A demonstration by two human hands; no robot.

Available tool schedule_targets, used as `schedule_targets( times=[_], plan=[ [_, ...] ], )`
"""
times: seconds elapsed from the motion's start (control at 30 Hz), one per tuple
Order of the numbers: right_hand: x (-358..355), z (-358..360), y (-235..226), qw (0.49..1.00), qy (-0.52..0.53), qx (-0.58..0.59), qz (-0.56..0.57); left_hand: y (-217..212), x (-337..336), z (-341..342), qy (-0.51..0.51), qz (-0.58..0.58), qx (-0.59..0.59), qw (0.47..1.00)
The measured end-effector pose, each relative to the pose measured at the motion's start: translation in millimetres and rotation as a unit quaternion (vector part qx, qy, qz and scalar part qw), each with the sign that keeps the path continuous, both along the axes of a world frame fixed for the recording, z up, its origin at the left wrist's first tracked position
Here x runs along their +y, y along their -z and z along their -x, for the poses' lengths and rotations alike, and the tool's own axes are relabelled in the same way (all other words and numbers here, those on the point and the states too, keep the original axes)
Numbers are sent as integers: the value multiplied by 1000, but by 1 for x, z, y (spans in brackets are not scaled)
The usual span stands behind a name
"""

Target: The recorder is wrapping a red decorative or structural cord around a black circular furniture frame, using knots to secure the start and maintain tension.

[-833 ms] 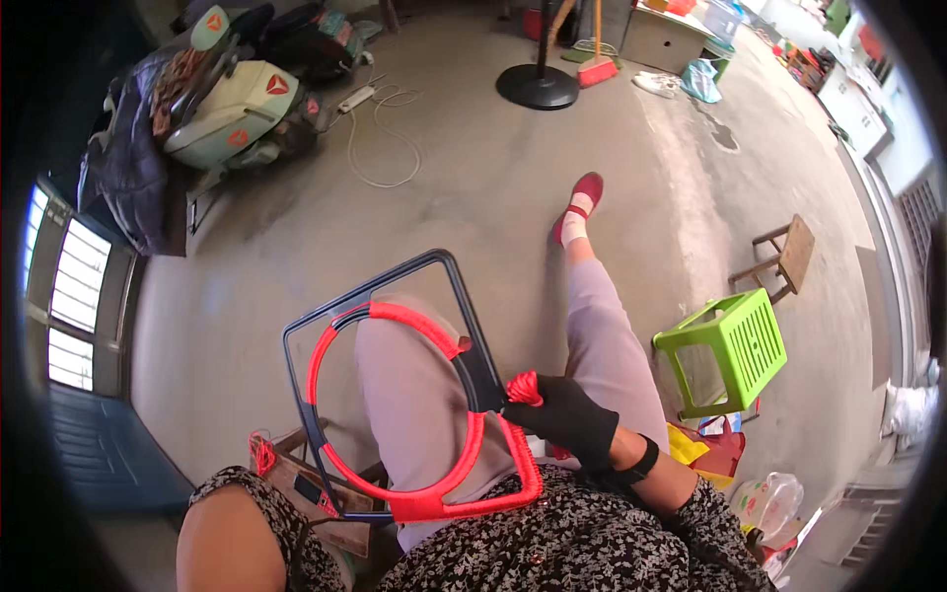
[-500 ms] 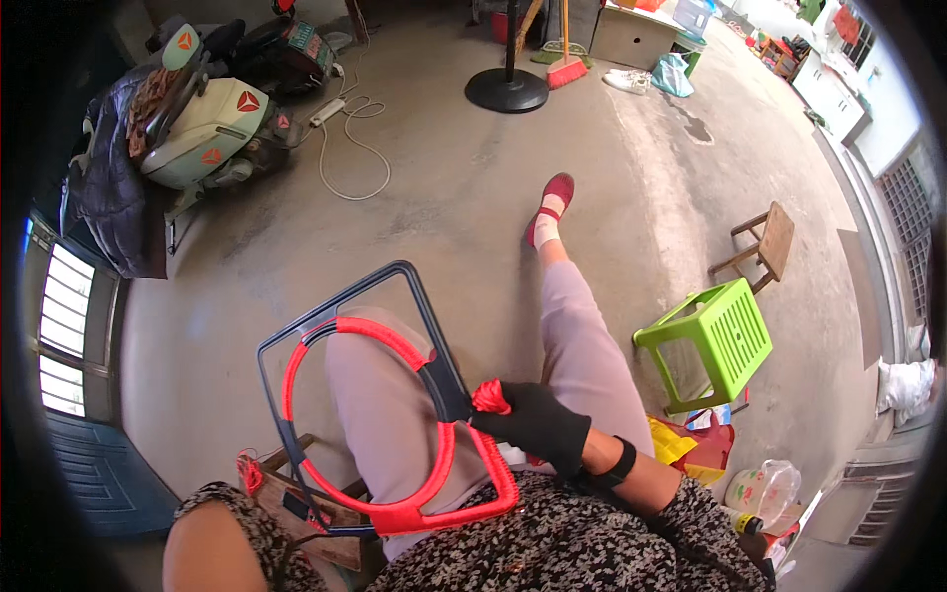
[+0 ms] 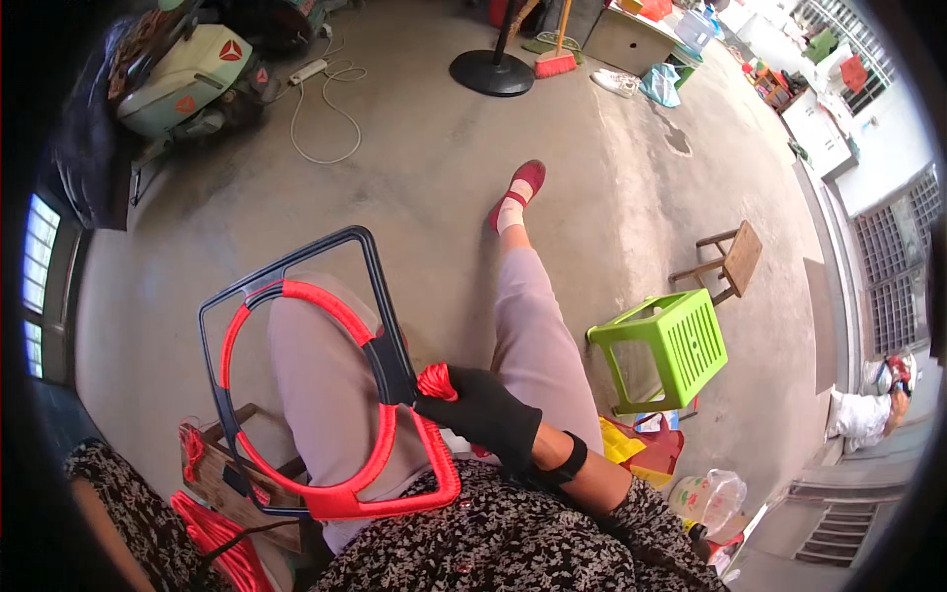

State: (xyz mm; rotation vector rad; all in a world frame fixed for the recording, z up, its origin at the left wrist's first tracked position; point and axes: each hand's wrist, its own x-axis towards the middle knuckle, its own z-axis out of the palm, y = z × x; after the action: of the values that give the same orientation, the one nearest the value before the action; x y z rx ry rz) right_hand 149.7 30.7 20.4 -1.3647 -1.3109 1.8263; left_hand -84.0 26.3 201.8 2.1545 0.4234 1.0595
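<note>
Across my lap leans a dark rectangular frame [image 3: 380,276] with a round ring [image 3: 340,314] inside it. Glossy red cord wraps most of the ring and the frame's lower right corner; dark bare stretches show elsewhere. My right hand [image 3: 485,414], in a black glove, is closed on a small bundle of red cord [image 3: 437,383] right at the frame's right side. Whether its fingers also grip the frame is hidden. My left forearm [image 3: 104,533] enters at the lower left, its hand out of view. Beside my left thigh lies a hank of red cord [image 3: 222,543].
A wooden stool [image 3: 212,464] with red cord on it stands behind the frame. To the right are a green plastic stool [image 3: 671,350], a small wooden stool [image 3: 735,259], and a clear plastic container [image 3: 708,498]. A scooter [image 3: 182,79] and a white power strip [image 3: 308,71] are at far left.
The whole view has shifted, so the frame and my right hand appear further left. My left forearm shows less, and the red hank beside my thigh has come into sight.
</note>
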Motion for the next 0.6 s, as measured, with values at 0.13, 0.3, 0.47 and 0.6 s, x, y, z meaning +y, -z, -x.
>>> schedule_targets(
  times=[0.13, 0.3, 0.47, 0.6],
  plan=[
    [-3, -2, -1, 1000, -12, 13, -7, 8, -5, -1, -7, -1, -13, 1000],
    [-4, -6, 13, 999, -22, -32, -14, 7, -6, -1, -11, -17, -11, 1000],
    [-6, -3, 5, 1000, -13, 13, -6, 5, -12, 11, -37, -33, -10, 999],
    [-11, -13, 7, 998, 12, 28, -51, 4, -7, 8, -39, -43, -15, 998]
  ],
)
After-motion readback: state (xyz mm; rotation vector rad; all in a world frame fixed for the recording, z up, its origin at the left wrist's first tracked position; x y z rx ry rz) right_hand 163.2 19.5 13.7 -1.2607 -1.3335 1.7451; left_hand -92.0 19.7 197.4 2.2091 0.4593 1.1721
